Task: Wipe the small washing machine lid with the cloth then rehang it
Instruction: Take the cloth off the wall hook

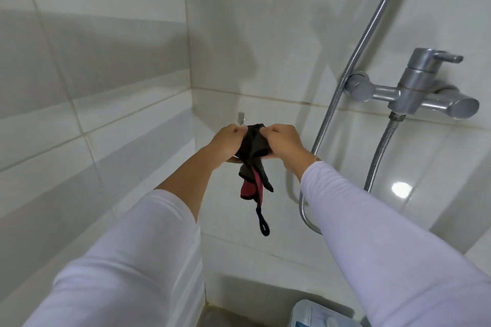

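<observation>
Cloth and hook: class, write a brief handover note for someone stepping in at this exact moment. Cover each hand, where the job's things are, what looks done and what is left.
Left hand: fingers curled round the upper part of the dark cloth.
Right hand: also grips the cloth's top, beside the left hand.
Cloth: held up just in front of the wall hook; its pink side and hanging loop dangle below the hands.
Washing machine: only a corner shows at the bottom edge; whether its lid has been wiped cannot be told.
Left: the cloth is not yet on the hook; probably bring the loop up and hang it.
</observation>
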The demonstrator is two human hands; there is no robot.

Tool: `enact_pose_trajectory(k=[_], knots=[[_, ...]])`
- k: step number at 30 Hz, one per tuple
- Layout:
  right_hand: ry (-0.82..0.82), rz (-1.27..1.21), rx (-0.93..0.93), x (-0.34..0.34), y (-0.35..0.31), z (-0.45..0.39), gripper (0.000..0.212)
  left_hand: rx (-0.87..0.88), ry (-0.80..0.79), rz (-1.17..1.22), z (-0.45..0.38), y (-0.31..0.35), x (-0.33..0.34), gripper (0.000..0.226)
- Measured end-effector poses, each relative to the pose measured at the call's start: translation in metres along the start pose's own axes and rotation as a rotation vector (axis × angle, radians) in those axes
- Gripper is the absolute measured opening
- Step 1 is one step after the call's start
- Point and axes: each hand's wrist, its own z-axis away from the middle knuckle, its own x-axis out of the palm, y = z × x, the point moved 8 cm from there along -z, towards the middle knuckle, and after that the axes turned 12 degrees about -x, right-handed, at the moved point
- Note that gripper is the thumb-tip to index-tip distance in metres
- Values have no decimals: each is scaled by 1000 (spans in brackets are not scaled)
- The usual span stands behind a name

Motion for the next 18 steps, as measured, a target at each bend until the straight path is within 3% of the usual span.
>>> enact_pose_trajectory(k=[3, 7, 12, 16, 18], knots=[[-79, -62, 35, -12, -16, 23, 14, -38, -152, 139, 27, 4, 24, 51], [-200, -84, 113, -39, -29, 53, 28, 4, -379, 197, 55, 9, 51, 60], [-116, -104, 131, -100, -29, 83, 29, 67, -474, 144, 78, 20, 94, 36], [76, -40, 131, -172, -10, 107, 19, 96, -562, 146, 99, 33, 139, 23], [34, 9, 207, -199, 12, 126, 34, 121, -614, 168, 111, 44, 160, 23]])
